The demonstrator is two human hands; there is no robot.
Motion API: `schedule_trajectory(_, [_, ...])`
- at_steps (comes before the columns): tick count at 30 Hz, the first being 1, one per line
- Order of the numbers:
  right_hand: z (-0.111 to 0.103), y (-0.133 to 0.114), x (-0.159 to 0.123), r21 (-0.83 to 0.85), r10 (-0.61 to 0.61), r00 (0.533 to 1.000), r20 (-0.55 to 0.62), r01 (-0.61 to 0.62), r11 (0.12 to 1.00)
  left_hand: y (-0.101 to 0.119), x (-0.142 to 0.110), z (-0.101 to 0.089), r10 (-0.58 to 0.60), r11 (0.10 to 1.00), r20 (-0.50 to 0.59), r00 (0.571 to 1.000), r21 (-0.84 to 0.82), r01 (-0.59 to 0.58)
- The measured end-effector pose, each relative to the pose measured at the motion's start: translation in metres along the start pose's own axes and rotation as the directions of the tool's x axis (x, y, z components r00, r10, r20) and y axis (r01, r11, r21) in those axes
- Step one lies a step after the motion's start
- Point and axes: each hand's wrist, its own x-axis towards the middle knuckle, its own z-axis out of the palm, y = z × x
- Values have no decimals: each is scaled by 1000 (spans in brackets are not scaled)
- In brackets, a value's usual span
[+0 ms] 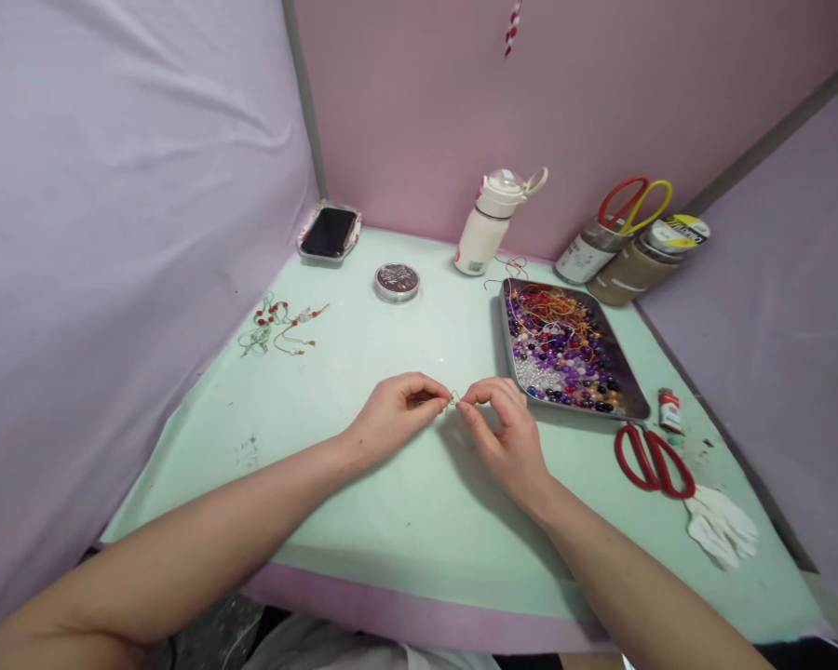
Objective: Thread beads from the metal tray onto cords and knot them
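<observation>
My left hand (406, 407) and my right hand (504, 430) meet near the middle of the table, thumb and forefinger of each pinched together. Between the fingertips runs a thin greenish-yellow cord (453, 400), looped in the small gap; its finer details are too small to make out. Just right of my right hand lies a metal tray (625, 372) of purple, black, clear and orange beads (565, 358) with tangled orange thread (555, 312) on top. Off to the left rests a green cord strung with red beads (272, 316).
Red-handled scissors (653, 461), a white glove (722, 526) and a small red-and-white bottle (669, 410) lie at the right. Along the back stand a white drinking bottle (483, 233), a can holding scissors (587, 251), a brown jar (625, 270), a round container (397, 281) and a phone (329, 232).
</observation>
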Motion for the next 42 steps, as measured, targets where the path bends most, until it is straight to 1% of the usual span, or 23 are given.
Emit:
schedule_trajectory(3, [-1, -1, -1, 40, 10, 1000, 2, -10, 999, -1, 1, -3, 47, 994, -13, 999, 96, -46])
schedule_trajectory(6, [-3, -1, -2, 90, 17, 1000, -22, -15, 996, 0, 3, -6, 36, 991, -37, 999, 133, -31])
schedule_trajectory(8, [-4, -2, -3, 131, 7, 1000, -10, -6, 991, 1, 3, -7, 22, 990, -39, 999, 138, -16])
schedule_trajectory(13, [-2, -3, -6, 250, -35, 989, 141, -1, 968, -1, 5, -8, 21, 985, -38, 999, 174, -14])
schedule_trajectory(15, [-2, -1, -5, 270, -16, 987, 158, -28, 962, -2, 5, -8, 22, 983, -49, 999, 185, -12])
schedule_trajectory(17, [-3, 1, -3, 264, 45, 994, 97, -69, 962, -2, 6, -9, 2, 987, -49, 999, 160, 6])
schedule_trajectory(19, [-5, 4, -1, 224, 103, 994, -45, -91, 970, 0, 4, -8, -40, 993, -19, 999, 106, 42])
schedule_trajectory(21, [-7, 5, 0, 187, 89, 981, -171, -57, 981, 3, 2, -7, -78, 995, 39, 996, 59, 75])
schedule_trajectory(22, [-7, 5, -1, 186, 60, 980, -191, -24, 982, 5, 0, -6, -81, 996, 69, 994, 47, 78])
schedule_trajectory(23, [-6, 5, -2, 202, 31, 985, -172, 4, 979, 6, -1, -5, -68, 997, 93, 993, 44, 64])
schedule_trajectory(24, [-5, 4, -3, 233, 15, 993, -115, 12, 972, 8, -3, -4, -45, 998, 112, 993, 46, 41])
schedule_trajectory(25, [-2, 3, -5, 274, 15, 999, -30, -6, 962, 9, -5, -3, -17, 999, 122, 992, 52, 11])
schedule_trajectory(27, [3, 0, -8, 365, 59, 986, 153, -112, 924, 11, -7, -2, 37, 995, 111, 993, 85, -47])
schedule_trajectory(28, [5, -1, -9, 414, 99, 970, 222, -186, 891, 11, -7, -3, 60, 992, 100, 993, 109, -71])
schedule_trajectory(30, [7, -2, -9, 489, 201, 916, 347, -359, 795, 10, -8, -4, 86, 985, 74, 994, 145, -95])
schedule_trajectory(32, [5, -2, -6, 489, 288, 846, 449, -502, 713, 9, -6, -6, 61, 992, 65, 996, 107, -67])
schedule_trajectory(33, [3, -1, -4, 466, 320, 818, 478, -545, 697, 7, -5, -7, 26, 998, 66, 998, 59, -30])
schedule_trajectory(34, [1, 0, -2, 443, 348, 807, 477, -562, 698, 6, -3, -9, -20, 1000, 72, 997, 4, 19])
schedule_trajectory(36, [-4, 2, 2, 414, 391, 817, 424, -559, 719, 3, 0, -10, -114, 989, 99, 989, -88, 123])
schedule_trajectory(38, [-7, 3, 3, 401, 416, 826, 380, -552, 731, 1, 2, -11, -178, 971, 123, 976, -141, 195])
schedule_trajectory(42, [-8, 2, 2, 404, 416, 831, 369, -546, 734, -2, 5, -12, -208, 946, 148, 967, -221, 237])
